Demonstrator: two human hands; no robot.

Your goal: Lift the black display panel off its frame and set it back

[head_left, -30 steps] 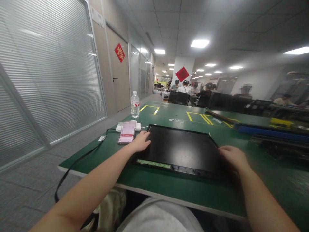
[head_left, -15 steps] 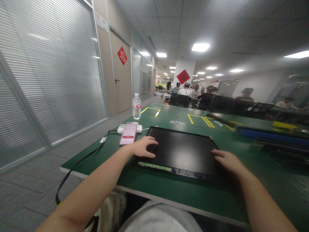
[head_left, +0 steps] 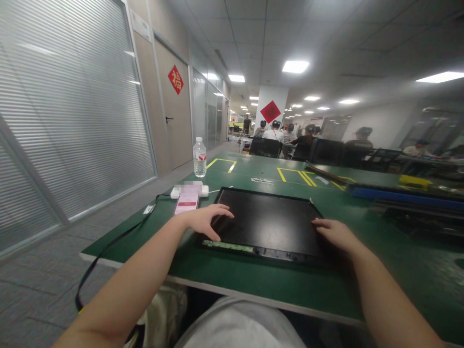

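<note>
A flat black display panel (head_left: pixel 268 217) lies on the green table, in a raised dark frame. Along its near edge runs a green circuit strip (head_left: pixel 228 247). My left hand (head_left: pixel 206 220) rests over the panel's left edge, fingers stretched over the dark surface and thumb apart, its tip near the strip. At the right edge is my right hand (head_left: pixel 337 234), its fingers extended and fingertips touching the frame; the outer fingers are partly hidden. Neither hand visibly closes around the panel.
Left of the panel are a phone (head_left: pixel 186 203), a white device (head_left: pixel 177 191) with a black strap (head_left: pixel 108 246), and a water bottle (head_left: pixel 199 158). A long blue piece (head_left: pixel 391 194) lies at right. Yellow tape (head_left: pixel 221 160) marks the table (head_left: pixel 253 285). Several people sit beyond.
The view has shifted slightly, moving the scene left. My left thumb has moved toward the panel's near left corner, spreading further from the fingers. The panel stays in place on the table.
</note>
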